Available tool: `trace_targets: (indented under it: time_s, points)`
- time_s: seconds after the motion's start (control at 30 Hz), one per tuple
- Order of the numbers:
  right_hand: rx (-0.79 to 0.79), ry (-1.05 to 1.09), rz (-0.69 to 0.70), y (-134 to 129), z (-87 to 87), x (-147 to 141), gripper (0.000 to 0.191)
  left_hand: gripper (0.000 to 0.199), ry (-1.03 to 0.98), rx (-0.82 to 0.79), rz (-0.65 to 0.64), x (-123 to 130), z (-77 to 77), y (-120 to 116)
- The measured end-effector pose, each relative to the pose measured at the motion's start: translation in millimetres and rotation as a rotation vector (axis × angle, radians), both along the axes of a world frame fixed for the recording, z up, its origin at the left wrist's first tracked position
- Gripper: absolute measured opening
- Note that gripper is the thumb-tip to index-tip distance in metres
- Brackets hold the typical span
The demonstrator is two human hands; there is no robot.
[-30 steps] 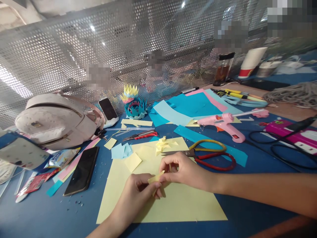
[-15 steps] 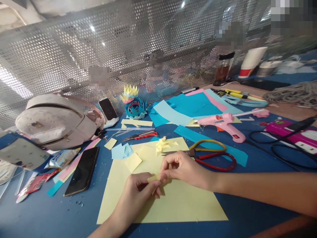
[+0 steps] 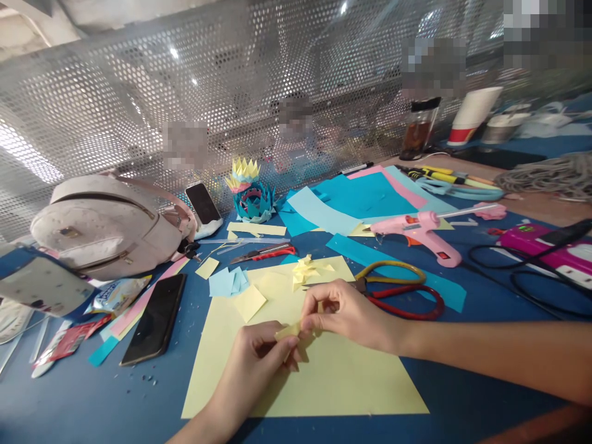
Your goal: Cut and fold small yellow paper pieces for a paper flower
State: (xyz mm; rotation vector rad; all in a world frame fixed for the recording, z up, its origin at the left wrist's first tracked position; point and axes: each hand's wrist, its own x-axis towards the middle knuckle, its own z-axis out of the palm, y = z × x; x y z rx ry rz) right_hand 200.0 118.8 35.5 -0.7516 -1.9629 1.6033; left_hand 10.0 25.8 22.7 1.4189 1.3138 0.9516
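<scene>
Between both hands, a small piece of yellow paper [image 3: 287, 333] is pinched above a large yellow sheet [image 3: 351, 382]. My left hand [image 3: 263, 357] grips its left part between thumb and fingers. At its right end, my right hand [image 3: 335, 308] pinches with thumb and forefinger. Fingers partly cover the piece, so its folds do not fully show. Just beyond my hands lie pointed folded yellow pieces [image 3: 306, 271], a flat yellow square [image 3: 250, 302] and several light blue squares [image 3: 226, 282]. Scissors [image 3: 402, 296] with one yellow and one red handle rest behind my right hand.
A pink glue gun [image 3: 419, 231] lies at the right, its cord near a magenta power strip [image 3: 536, 246]. A red cutter [image 3: 263, 253], a folded-paper model [image 3: 253, 200] and blue paper [image 3: 370, 191] lie farther back. Left are a phone [image 3: 155, 317] and a backpack [image 3: 106, 228].
Both hands keep hold of the small yellow paper, with only a slight shift of the fingers. The whole view has moved a little; nothing else visibly differs.
</scene>
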Motion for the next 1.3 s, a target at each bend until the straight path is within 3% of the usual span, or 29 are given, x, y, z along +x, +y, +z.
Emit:
trace_targets:
  time_s: [0.13, 0.33, 0.53, 0.67, 0.83, 0.97, 1.1, 1.17, 1.3]
  points:
    - [-0.016, 0.003, 0.024, 0.8, 0.6, 0.5, 0.034, 0.049, 0.0, -0.008, 0.026, -1.4, 1.5, 0.2]
    - [-0.033, -0.014, 0.024, 1.1, 1.9, 1.7, 0.033, 0.026, 0.053, -0.023, 0.193, -12.6, 2.6, -0.8]
    - [0.011, -0.03, 0.011, -1.0, 4.2, 2.6, 0.028, 0.023, 0.102, 0.045, 0.246, -14.8, 0.8, -2.5]
    - [0.066, -0.015, 0.016, -3.1, 3.4, 2.1, 0.025, 0.018, 0.124, 0.178, 0.206, -13.6, -0.6, -2.1]
    - [0.064, 0.036, -0.029, -6.4, 2.1, 2.1, 0.036, 0.016, 0.173, 0.416, 0.143, -13.4, -1.2, -3.2]
    - [-0.032, 0.078, 0.047, -6.4, -0.3, 4.0, 0.034, 0.016, 0.265, 0.65, 0.068, -18.6, -1.2, -10.2]
    - [-0.187, 0.179, 0.206, -5.6, -2.6, 5.4, 0.038, 0.02, 0.409, 0.88, 0.046, -27.2, -1.5, -16.5]
    - [-0.188, 0.157, 0.207, -5.3, -2.9, 4.9, 0.035, 0.024, 0.551, 0.946, 0.021, -30.9, -1.0, -18.0]
    - [-0.197, 0.08, 0.174, -2.5, -5.1, 2.1, 0.046, 0.03, 0.81, 1.05, -0.159, -33.8, 2.1, -17.8]
